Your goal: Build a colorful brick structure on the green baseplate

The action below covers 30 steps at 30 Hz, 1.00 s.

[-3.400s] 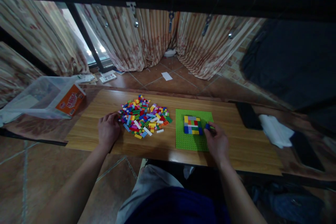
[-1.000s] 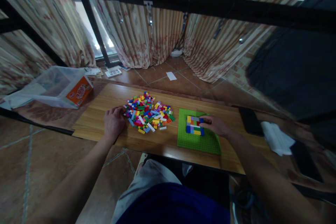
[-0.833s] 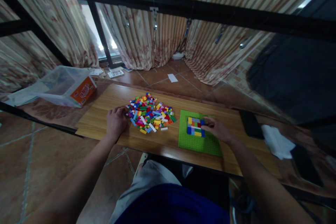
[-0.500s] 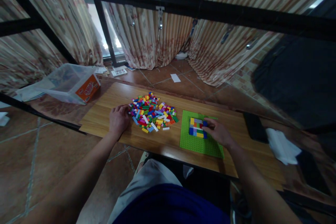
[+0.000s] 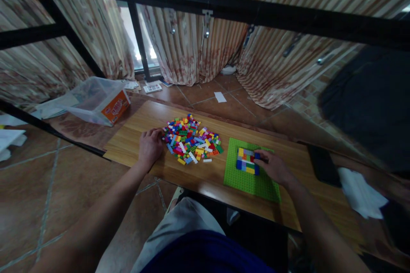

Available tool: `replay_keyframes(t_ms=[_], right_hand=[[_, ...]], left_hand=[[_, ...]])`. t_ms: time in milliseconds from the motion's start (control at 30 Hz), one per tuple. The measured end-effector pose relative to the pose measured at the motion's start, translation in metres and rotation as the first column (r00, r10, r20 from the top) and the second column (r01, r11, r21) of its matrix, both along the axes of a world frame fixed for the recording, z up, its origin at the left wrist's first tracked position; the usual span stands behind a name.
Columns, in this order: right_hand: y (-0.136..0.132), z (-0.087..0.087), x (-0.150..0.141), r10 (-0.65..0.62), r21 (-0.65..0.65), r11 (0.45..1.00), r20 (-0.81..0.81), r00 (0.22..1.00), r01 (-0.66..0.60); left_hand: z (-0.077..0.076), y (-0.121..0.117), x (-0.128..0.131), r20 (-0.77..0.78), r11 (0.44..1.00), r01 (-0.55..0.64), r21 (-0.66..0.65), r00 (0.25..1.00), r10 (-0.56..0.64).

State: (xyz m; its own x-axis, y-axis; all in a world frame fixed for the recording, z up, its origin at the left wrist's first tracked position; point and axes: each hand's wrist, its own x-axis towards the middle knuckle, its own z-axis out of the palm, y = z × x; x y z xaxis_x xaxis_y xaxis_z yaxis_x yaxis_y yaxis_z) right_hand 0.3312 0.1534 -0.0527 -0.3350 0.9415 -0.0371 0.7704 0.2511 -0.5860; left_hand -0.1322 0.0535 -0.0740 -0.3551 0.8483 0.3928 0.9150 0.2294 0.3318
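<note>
A green baseplate (image 5: 246, 180) lies on the wooden table (image 5: 134, 140) with a small block of coloured bricks (image 5: 245, 160) built on it. My right hand (image 5: 273, 166) rests on the plate with its fingertips pressed against the right edge of that block, at a blue brick. A heap of loose coloured bricks (image 5: 191, 139) lies left of the plate. My left hand (image 5: 150, 147) rests on the table at the heap's left edge, fingers curled loosely, holding nothing I can make out.
A clear plastic tub with an orange label (image 5: 99, 101) sits at the table's far left. A dark phone-like slab (image 5: 322, 165) and white cloth (image 5: 360, 192) lie to the right. A black metal bar (image 5: 224, 6) crosses overhead. Curtains hang behind.
My right hand moved from the plate's right side onto the brick block and stays pressed at its right edge. The left hand has hardly moved. The view has shifted left.
</note>
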Motion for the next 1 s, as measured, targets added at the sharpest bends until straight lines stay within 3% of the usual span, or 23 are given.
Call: replay_keyframes(t_ms=[167, 333, 500, 600, 867, 1000], right_hand=[[0.002, 0.004, -0.004, 0.011, 0.084, 0.996, 0.155, 0.988, -0.024], [-0.006, 0.02, -0.048, 0.024, 0.258, 0.963, 0.207, 0.978, -0.078], [-0.012, 0.021, -0.111, 0.113, 0.256, 0.954, 0.173, 0.978, -0.156], [-0.008, 0.014, -0.136, 0.079, 0.241, 0.962, 0.197, 0.977, -0.126], [-0.004, 0.006, -0.167, -0.098, 0.187, 0.981, 0.235, 0.967, 0.054], [-0.009, 0.006, -0.173, -0.121, 0.131, 0.987, 0.191, 0.974, 0.097]], left_hand=[[0.0, 0.0, 0.0, -0.001, 1.0, 0.004, -0.003, 1.0, -0.004], [0.0, -0.001, 0.001, 0.014, 1.0, 0.008, 0.003, 1.0, -0.008], [0.002, -0.002, 0.003, 0.012, 1.0, 0.012, 0.002, 1.0, -0.012], [0.002, -0.003, 0.003, 0.017, 1.0, 0.016, 0.021, 1.0, -0.016], [0.0, -0.003, 0.002, 0.026, 1.0, 0.004, 0.023, 1.0, -0.005], [0.0, -0.003, 0.003, 0.023, 1.0, -0.002, 0.02, 1.0, 0.002]])
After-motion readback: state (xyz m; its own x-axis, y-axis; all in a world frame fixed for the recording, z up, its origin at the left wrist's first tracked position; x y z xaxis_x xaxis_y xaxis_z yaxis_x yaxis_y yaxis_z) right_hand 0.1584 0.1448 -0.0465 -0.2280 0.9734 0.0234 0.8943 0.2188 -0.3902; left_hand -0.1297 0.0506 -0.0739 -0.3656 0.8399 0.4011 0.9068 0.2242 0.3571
